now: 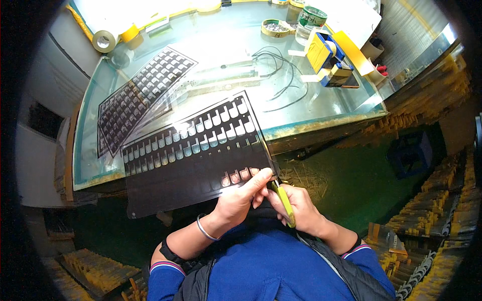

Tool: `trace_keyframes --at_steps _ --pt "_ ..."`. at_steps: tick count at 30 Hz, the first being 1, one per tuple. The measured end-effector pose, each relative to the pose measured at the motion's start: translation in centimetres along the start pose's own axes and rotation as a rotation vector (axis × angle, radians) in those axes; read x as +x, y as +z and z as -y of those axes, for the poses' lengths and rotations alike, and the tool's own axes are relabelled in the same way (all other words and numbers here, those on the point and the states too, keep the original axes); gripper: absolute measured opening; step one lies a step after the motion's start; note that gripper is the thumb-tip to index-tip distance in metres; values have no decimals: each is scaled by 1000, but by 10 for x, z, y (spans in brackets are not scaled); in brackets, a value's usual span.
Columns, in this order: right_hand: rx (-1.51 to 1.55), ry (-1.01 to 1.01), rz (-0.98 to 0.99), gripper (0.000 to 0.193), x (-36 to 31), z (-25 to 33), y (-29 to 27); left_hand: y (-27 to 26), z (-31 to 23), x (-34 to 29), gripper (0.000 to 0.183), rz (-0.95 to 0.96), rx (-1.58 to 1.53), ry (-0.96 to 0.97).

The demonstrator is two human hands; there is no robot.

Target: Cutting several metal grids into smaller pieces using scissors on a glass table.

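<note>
My left hand (235, 204) pinches the lower right corner of a dark film sheet (170, 183) between thumb and fingers. The sheet has rows of clear U-shaped windows and is held up in front of the table's near edge. My right hand (304, 209) is closed around yellow-green-handled scissors (286, 201). Their blades are at the sheet's right edge, close to my left fingertips, and partly hidden by the fingers. Farther left, similar patterned film sheets (145, 90) lie overlapping on the glass-topped table (221, 45).
A blue and yellow tape dispenser (324, 55) stands at the table's right side, near a clear jar (304, 32) and a round tub of small parts (275, 28). Thin black cords (291, 75) curl across the glass. Tape rolls (105, 41) sit at the far left.
</note>
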State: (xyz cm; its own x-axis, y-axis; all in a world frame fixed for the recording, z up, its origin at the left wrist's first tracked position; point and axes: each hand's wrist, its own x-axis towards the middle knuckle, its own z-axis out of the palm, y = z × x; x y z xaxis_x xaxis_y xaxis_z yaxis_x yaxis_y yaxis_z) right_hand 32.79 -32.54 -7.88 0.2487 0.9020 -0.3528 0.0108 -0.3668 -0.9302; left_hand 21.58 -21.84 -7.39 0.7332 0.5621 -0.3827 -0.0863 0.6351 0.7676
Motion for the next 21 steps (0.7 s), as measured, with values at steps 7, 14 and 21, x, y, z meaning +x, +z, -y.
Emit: trace_keyframes --at_steps 7,14,21 --pt "-119 14 -3 26 3 -3 -6 -4 0 -3 19 51 39 -57" --pt "-37 -81 -13 18 5 -11 -7 -2 8 -7 23 62 88 -121" --pt "-58 -72 -34 14 5 -15 -8 0 9 -9 24 103 104 -124"
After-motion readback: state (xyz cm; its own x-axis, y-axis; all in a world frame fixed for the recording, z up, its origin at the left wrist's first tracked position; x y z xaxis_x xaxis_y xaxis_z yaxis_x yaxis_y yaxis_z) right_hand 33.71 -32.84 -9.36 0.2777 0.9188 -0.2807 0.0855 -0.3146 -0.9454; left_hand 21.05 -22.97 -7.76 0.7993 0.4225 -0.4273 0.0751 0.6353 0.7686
